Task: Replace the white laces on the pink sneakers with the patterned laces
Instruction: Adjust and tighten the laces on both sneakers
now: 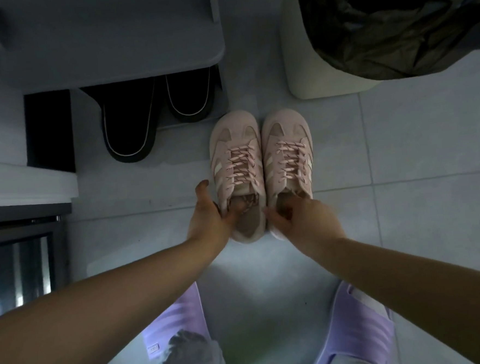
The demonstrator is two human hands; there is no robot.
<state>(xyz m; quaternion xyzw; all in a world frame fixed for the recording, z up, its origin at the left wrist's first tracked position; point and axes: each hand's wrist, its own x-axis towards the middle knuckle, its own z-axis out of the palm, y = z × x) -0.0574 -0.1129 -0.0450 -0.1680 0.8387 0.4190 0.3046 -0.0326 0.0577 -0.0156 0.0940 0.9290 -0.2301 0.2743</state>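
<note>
Left hand (210, 215) pinches the left sneaker's (234, 142) heel collar, thumb inside. Right hand (301, 217) curls over the right sneaker's (286, 130) collar, seemingly gripping it. Just beyond both hands, patterned laces (240, 164) cross the eyelets. Lifting carelessly could drag lace ends under the thumb and loosen the lacing.

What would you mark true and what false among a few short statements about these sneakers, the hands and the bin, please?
1. The left pink sneaker and right pink sneaker stand side by side: true.
2. The left hand grips the left pink sneaker's heel collar: true.
3. The right hand lies flat on the floor: false; it holds the right pink sneaker's collar.
4. The laces are plain white: false; they are pink with dark flecks.
5. The waste bin holds a white bag: false; its liner is black.
</note>
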